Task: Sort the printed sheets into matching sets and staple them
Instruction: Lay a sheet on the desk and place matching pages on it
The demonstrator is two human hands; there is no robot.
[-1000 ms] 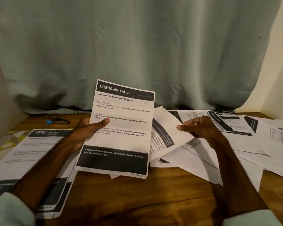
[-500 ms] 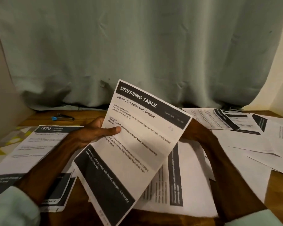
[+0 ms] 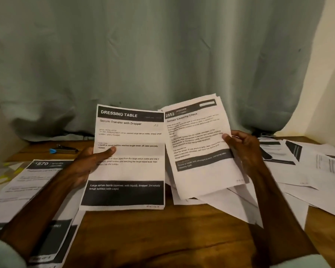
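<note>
My left hand (image 3: 89, 161) pinches the left edge of a sheet headed "DRESSING TABLE" (image 3: 128, 171), held upright above the wooden table (image 3: 162, 235). Beside it on the right, my right hand (image 3: 244, 151) grips a small bundle of sheets; the front one reads "2652 Screen Cleaning Check" (image 3: 199, 144). Loose printed sheets (image 3: 302, 171) lie spread over the table's right side. A stack topped by a "1670" sheet (image 3: 35, 190) lies at the left. A stapler with a blue end (image 3: 63, 150) rests at the back left of the table.
A pale green curtain (image 3: 162, 55) hangs behind the table. A cream wall (image 3: 331, 93) stands at the right. Bare wood shows in front, between my forearms. A yellow-patterned surface (image 3: 0, 178) shows at the far left edge.
My right hand has lifted a bundle of sheets from the table and holds it up beside the "DRESSING TABLE" sheet, which has swung back from a tilt to upright.
</note>
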